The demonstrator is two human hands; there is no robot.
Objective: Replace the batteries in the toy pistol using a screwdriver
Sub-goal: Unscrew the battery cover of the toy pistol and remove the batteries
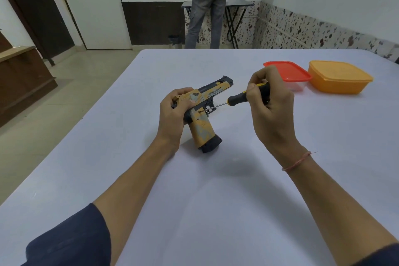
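A yellow and black toy pistol [204, 127] stands on its grip base on the white table [216, 190], barrel pointing away and to the right. My left hand [172, 114] grips the rear of its slide and holds it steady. My right hand [269, 103] holds the black and yellow handle of a screwdriver [239, 99]. The thin metal shaft runs down and left, and its tip touches the side of the pistol just above the grip, near the trigger.
A clear box with a red lid [287, 73] and an orange box [339, 77] sit at the table's far right. A person [208, 6] stands at a folding table [235, 4] by the far wall. A wooden cabinet [21, 77] is on the left.
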